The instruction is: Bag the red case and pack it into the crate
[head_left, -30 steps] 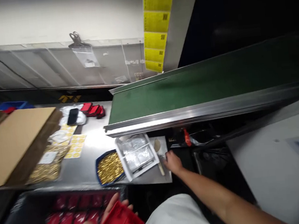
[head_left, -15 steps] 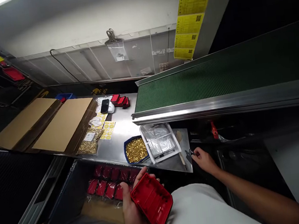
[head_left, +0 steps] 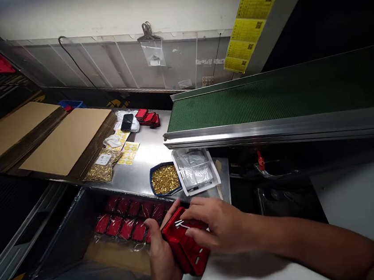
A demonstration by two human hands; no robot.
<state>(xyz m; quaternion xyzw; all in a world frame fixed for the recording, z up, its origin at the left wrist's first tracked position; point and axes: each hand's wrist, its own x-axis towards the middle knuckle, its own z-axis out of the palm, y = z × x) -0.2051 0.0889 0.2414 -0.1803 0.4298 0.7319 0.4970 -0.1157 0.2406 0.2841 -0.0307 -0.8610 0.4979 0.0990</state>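
My left hand [head_left: 162,254] is wrapped round a red plastic housing [head_left: 185,251] with black edges, tilted with its hollow side up and showing light slots near its lower end. Over it, my right hand [head_left: 212,224] pinches a small shiny metal piece [head_left: 181,224] at the housing's upper part; its exact kind is unclear. The fingers hide part of the housing's inside. Beyond my hands, a blue tray [head_left: 151,186] of small brass-coloured parts [head_left: 165,179] stands beside a white tray [head_left: 216,179] of clear plastic bags [head_left: 195,168].
Several wrapped red housings [head_left: 125,226] lie in a lined box [head_left: 64,242] at left. Cardboard stacks [head_left: 69,139], a bag of brass-coloured parts [head_left: 101,169], a phone [head_left: 127,122] and red pieces [head_left: 147,117] rest on the metal bench [head_left: 137,178]. A green conveyor [head_left: 220,107] rises rightward.
My right hand has come left from beside the bench's right corner to the red housing, with a small piece in its fingers. The housing has been tilted in my left hand.
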